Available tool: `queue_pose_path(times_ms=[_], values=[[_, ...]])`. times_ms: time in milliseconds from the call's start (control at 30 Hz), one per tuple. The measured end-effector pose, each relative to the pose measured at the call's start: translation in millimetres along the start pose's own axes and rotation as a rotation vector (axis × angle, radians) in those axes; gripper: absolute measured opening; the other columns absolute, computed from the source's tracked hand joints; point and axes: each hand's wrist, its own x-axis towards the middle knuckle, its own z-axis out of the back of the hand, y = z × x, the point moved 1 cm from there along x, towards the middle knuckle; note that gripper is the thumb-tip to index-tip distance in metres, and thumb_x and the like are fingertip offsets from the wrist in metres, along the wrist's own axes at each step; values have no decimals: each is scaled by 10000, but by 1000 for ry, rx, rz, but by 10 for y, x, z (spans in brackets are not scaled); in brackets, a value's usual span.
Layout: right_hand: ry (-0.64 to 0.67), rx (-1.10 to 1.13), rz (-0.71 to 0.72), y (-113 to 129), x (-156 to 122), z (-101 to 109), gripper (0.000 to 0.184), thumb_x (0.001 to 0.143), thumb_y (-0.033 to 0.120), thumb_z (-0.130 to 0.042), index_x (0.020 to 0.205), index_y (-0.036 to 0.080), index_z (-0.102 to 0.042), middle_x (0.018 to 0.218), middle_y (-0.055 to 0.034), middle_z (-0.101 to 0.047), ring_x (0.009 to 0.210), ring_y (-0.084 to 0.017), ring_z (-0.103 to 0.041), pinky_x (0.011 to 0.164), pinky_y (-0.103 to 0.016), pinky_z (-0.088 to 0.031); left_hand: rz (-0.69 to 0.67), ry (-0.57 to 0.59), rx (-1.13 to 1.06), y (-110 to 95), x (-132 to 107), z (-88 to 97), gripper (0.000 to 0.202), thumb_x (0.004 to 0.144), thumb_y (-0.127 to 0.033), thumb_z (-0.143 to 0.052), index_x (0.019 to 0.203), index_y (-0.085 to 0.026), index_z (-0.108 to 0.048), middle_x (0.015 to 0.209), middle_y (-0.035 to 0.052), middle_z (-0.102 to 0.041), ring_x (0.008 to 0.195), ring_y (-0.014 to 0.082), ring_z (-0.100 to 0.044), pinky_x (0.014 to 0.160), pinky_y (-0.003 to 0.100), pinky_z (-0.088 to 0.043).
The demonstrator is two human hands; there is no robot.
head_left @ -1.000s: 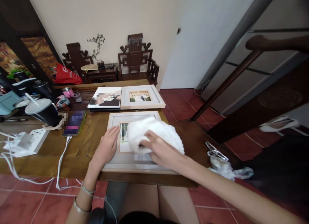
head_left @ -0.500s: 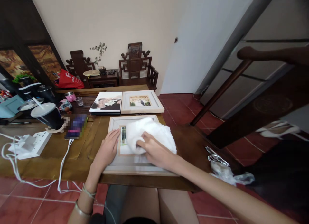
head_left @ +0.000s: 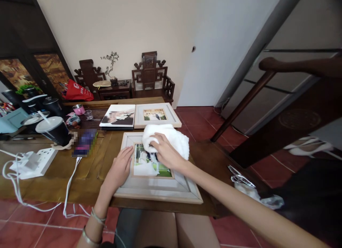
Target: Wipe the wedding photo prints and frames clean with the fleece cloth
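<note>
A pale picture frame (head_left: 160, 193) lies flat on the wooden table (head_left: 91, 184), with a photo (head_left: 149, 168) of white clothing and green grass in its middle. My left hand (head_left: 120, 168) rests flat on the frame's left side, fingers stretched out and holding nothing. In my right hand (head_left: 164, 150) is a bunched white towel (head_left: 179, 139), pressed on the frame's upper part. The towel covers the photo's top right and the frame's far right corner.
Behind lie another framed photo (head_left: 171, 116) and a photo panel (head_left: 120, 114). On the left are a phone (head_left: 84, 143) with a cable, a power strip (head_left: 46, 160) and a lidded cup (head_left: 55, 130). Scissors (head_left: 242, 178) and a plastic bag (head_left: 269, 201) lie to the right.
My right hand has moved the towel away from me, toward the frame's far edge, uncovering more of the photo. My left hand stays on the left side.
</note>
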Motion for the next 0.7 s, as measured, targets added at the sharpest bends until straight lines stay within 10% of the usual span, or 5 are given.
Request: queue_pose_path(times_ms=[367, 567, 700], values=[[308, 307, 60, 554, -574, 251, 444, 554, -92, -391, 855, 189, -557, 1032, -63, -403, 976, -188, -487, 851, -317, -466, 5, -29, 1, 30, 1, -25, 421, 956, -192, -324, 1356, -186, -455, 1412, 113, -481, 1340, 220, -390, 1105, 496, -339], [247, 260, 33, 302, -645, 385, 502, 533, -104, -364, 885, 178, -584, 1154, -98, -466, 1098, -219, -497, 918, -346, -465, 50, 2, 17, 12, 1, -23, 425, 962, -205, -315, 1365, -170, -444, 1433, 102, -461, 1352, 203, -372, 1114, 464, -332], [147, 37, 56, 23, -363, 248, 565, 580, -103, -389, 1059, 119, -588, 1452, -170, -332, 1370, -320, -240, 1088, -530, -293, 47, -3, 10, 31, -6, -27, 423, 963, -215, -323, 1368, -182, -439, 1435, 103, -459, 1357, 205, -365, 1113, 477, -329]])
